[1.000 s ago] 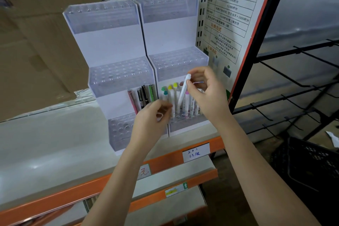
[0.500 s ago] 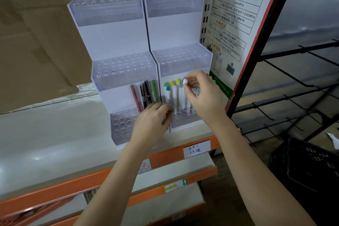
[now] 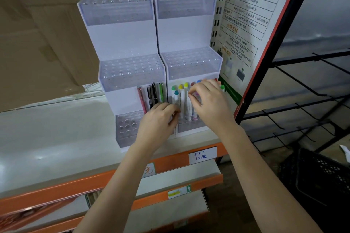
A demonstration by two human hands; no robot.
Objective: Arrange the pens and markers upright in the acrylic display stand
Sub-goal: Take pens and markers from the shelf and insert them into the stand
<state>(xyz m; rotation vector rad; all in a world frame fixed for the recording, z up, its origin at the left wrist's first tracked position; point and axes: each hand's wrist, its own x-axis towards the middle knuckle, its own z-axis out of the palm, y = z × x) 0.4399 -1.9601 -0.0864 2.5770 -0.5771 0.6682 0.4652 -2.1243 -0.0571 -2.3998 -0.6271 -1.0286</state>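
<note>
My right hand pinches a marker's top, its axis upright over the stand's bottom row, while my left hand grips marker barrels beside it.

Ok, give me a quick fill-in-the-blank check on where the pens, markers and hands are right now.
1. The white markers with coloured caps stand in the ____ tier of the right-hand acrylic stand.
2. The right hand pinches the top of a marker with its ____ and forefinger.
3. The dark pens stand in the ____-hand stand.
4. The upper tiers of both stands hold ____ pens.

Missing words: bottom; thumb; left; no
</note>
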